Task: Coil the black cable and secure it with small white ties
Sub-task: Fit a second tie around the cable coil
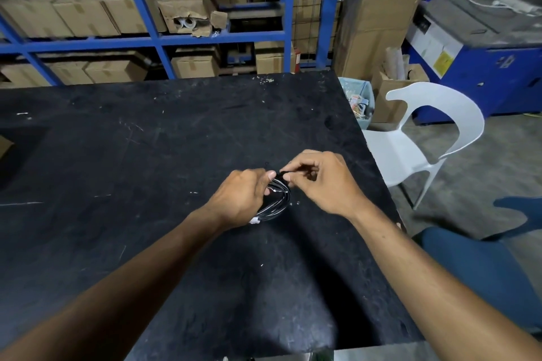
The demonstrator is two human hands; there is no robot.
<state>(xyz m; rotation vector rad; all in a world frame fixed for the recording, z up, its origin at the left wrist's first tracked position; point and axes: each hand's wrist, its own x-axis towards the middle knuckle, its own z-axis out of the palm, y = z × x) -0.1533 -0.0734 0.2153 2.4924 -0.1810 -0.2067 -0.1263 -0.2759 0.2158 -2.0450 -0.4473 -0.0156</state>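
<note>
A black cable, wound into a small coil, is held just above the black table. My left hand grips the coil's left side, covering part of it. A small white tie shows at the coil's lower end, below my left palm. My right hand pinches the top of the coil with thumb and forefinger; whether a tie is between those fingers is hidden.
A white plastic chair stands at the table's right edge. Behind it are a bin of scraps, cardboard boxes and a blue machine. Blue shelving with boxes lines the far side. Small white scraps dot the tabletop.
</note>
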